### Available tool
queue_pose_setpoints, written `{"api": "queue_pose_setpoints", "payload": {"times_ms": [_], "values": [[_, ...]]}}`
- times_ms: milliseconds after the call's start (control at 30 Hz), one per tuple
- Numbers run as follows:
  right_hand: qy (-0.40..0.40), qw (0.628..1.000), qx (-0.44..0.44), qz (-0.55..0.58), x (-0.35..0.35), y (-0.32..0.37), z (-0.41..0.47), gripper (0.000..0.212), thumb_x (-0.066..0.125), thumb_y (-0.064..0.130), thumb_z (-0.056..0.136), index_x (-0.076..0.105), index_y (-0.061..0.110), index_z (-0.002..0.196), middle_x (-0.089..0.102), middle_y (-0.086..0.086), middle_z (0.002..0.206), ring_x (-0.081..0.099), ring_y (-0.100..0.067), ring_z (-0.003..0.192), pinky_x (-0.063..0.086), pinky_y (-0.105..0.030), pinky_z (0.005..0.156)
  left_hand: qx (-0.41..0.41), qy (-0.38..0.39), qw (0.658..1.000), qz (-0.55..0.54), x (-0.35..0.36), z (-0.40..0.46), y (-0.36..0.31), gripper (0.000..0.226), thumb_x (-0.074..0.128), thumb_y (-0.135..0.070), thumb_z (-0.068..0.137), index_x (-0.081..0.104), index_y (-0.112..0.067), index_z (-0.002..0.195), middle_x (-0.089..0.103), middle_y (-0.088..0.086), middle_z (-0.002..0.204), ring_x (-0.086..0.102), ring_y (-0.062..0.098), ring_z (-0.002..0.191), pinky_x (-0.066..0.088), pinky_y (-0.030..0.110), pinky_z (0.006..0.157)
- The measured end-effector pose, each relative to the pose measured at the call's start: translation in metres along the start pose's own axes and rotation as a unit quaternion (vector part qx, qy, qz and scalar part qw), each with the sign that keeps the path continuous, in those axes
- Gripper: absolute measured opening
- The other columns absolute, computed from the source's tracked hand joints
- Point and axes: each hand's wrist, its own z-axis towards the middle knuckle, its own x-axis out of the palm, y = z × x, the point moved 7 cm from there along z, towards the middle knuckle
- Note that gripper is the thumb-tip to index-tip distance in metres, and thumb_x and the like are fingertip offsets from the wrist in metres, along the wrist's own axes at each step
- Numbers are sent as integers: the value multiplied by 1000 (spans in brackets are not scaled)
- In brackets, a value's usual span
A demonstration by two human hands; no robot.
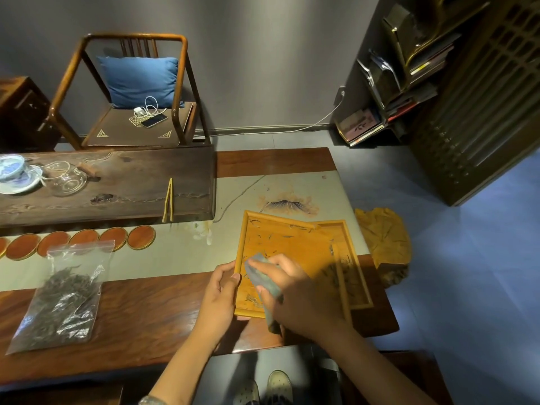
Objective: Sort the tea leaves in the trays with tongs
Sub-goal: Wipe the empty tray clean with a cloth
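Tongs (169, 199) lie well apart from right hand (295, 296), untouched.

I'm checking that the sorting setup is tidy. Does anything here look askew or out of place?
Yes. The upper tray lies skewed across the lower tray, its left part resting on the table runner. The tongs lie unused on the dark tea board, while the right hand holds a grey cloth instead.

You can read no text, label, brand or number here; the marks on the book cover (358, 125) beneath the shelf are illegible.
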Motion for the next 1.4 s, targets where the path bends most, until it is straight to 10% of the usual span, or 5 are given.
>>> {"api": "queue_pose_setpoints", "payload": {"times_ms": [167, 433, 1033, 1400], "values": [[54, 998, -39, -7, 18, 7, -6, 49, 57, 15, 82, 57, 27, 129, 59, -5, 109, 55, -21, 98, 52, -35, 77, 2, 4, 1000, -14, 2, -2, 0, 24, 45, -8, 99, 60, -24, 109, 69, -3, 108, 64, 10, 101, 48, 26, 88], [10, 1000, -10, 14, 18, -6, -7, 48, 57, 8, 75, 60, 28, 118, 59, -3, 98, 57, -22, 88, 53, -35, 69, -2, -13, 999, -35, 5, -5, 4, 24, 45, -6, 99, 61, -23, 105, 73, -6, 91, 69, 3, 79, 51, 14, 65], [7, 968, 233, -88, -4, -110, 19, 43, 52, 16, 89, 53, 13, 132, 56, -13, 120, 55, -27, 108, 49, -32, 86, -25, 25, 999, 12, 5, -16, 22, 20, 47, -17, 100, 60, -25, 113, 73, -8, 101, 69, 4, 87, 50, 16, 68], [3, 992, 123, -22, 20, -36, 68, 43, 50, 15, 88, 51, 15, 132, 53, -12, 118, 49, -29, 112, 47, -37, 87, 26, 36, 999, 22, 10, -11, 5, 21, 46, -7, 99, 61, -17, 111, 74, -13, 95, 67, 0, 85, 47, 8, 72]]}}
